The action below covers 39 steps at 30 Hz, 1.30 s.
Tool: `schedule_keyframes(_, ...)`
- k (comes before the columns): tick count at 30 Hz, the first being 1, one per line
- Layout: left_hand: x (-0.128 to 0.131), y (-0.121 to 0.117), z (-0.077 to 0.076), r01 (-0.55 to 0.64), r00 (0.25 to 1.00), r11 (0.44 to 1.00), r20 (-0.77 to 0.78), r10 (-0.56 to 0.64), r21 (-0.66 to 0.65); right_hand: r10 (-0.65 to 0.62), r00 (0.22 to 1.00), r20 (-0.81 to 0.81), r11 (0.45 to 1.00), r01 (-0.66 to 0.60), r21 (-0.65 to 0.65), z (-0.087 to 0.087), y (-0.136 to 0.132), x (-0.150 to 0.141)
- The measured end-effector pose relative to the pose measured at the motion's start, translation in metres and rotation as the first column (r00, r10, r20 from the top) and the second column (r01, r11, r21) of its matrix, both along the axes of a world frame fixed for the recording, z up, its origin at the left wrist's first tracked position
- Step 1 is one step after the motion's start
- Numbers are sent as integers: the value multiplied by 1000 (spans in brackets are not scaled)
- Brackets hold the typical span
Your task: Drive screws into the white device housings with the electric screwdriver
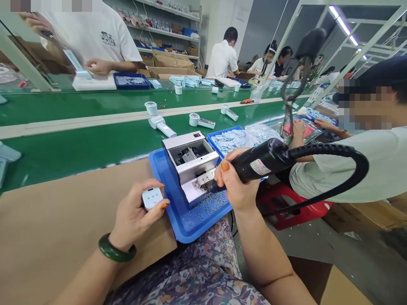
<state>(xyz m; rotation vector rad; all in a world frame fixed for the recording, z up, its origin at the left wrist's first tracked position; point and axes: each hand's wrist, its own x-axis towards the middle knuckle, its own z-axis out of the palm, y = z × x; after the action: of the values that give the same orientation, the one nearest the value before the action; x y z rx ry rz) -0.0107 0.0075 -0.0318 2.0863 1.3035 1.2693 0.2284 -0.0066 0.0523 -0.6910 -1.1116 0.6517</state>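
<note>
In my left hand (136,214) is a small pale-blue plastic housing (152,198), pinched between thumb and fingers, with small holes on its upper face. My right hand (238,182) wraps round a black electric screwdriver (257,161), whose tip end reaches the front of a silver screw feeder (190,159). Whether the bit touches a screw there I cannot tell. The feeder stands in a blue tray (181,233), where many loose screws (213,205) lie. A thick black cord (359,169) curves from the screwdriver's rear, and a hook holds it from above.
Behind the feeder is a blue bin (211,142) of pale-blue parts. White-and-blue handheld units (162,126) lie along the green conveyor (127,146). Cardboard (79,224) covers the bench at left. A co-worker (356,161) sits close on the right; another person (85,42) works across the belt.
</note>
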Motion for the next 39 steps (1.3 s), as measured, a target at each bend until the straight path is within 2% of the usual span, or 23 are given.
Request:
schedule_keyframes(3, 2, -2, 3, 74, 995, 997, 60, -76, 29, -3, 1000, 6, 1000, 3, 31, 3, -4, 3)
schedule_keyframes(8, 7, -4, 9, 140, 988, 990, 63, -142, 27, -54, 999, -2, 996, 54, 71, 10, -6, 3)
schedule_keyframes(13, 6, -4, 10, 138, 989, 990, 57, -138, 13, -49, 999, -14, 999, 49, -21, 4, -2, -4)
schedule_keyframes(17, 5, -3, 8, 150, 988, 988, 44, -151, 29, 34, 998, -45, 992, -39, -121, 7, -11, -3)
schedule_keyframes(22, 12, -3, 9, 195, 981, 968, -15, -195, 155, 120, 973, -195, 993, -114, 42, 30, -24, 1)
schedule_keyframes(25, 15, -3, 9, 199, 980, 954, -42, -195, 224, 101, 980, -173, 993, -89, 78, 37, -21, 0)
schedule_keyframes(29, 11, -4, 6, 191, 982, 954, -33, -188, 230, -51, 995, -82, 993, 59, 106, 23, -8, -1)
schedule_keyframes(33, 8, -4, 6, 206, 978, 951, -43, -202, 229, -62, 996, -65, 996, 66, 55, 3, 3, -2)
schedule_keyframes(36, 9, -4, 7, 206, 979, 950, -49, -199, 236, -60, 996, -62, 998, 61, 9, 1, 4, -3)
schedule_keyframes(39, 9, -3, 7, 201, 980, 952, -46, -196, 229, -42, 998, -46, 998, 39, -55, 6, -1, -5)
